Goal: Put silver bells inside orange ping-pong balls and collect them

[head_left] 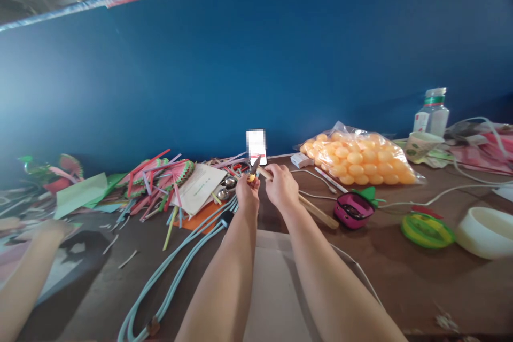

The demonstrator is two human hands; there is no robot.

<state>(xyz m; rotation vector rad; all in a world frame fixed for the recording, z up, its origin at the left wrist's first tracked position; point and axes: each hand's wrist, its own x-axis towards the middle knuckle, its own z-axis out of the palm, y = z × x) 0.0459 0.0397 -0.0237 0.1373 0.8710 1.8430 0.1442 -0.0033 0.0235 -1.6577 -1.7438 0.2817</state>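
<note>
My right hand (282, 187) is closed around the pale wooden handle of a hammer (320, 215). Its dark, narrow head points up and away, just above my left fingertips. My left hand (248, 192) is pinched shut on a small yellow, shiny piece (251, 177), too small to name exactly. Both hands are close together over the table. Left of them lie round silver bells (223, 193) and light-blue cords (180, 256) with a black toggle (226, 218). Behind the hands, a phone (257, 148) with a lit screen leans upright.
At the right sit a bag of orange balls (360, 157), a magenta container (353, 211), a green-yellow round item (428, 231), a white bowl (487, 232) and a bottle (435, 112). Paper strips (154, 181) clutter the left. Another person's arm (36, 262) reaches in there. A blue partition (240, 64) stands behind.
</note>
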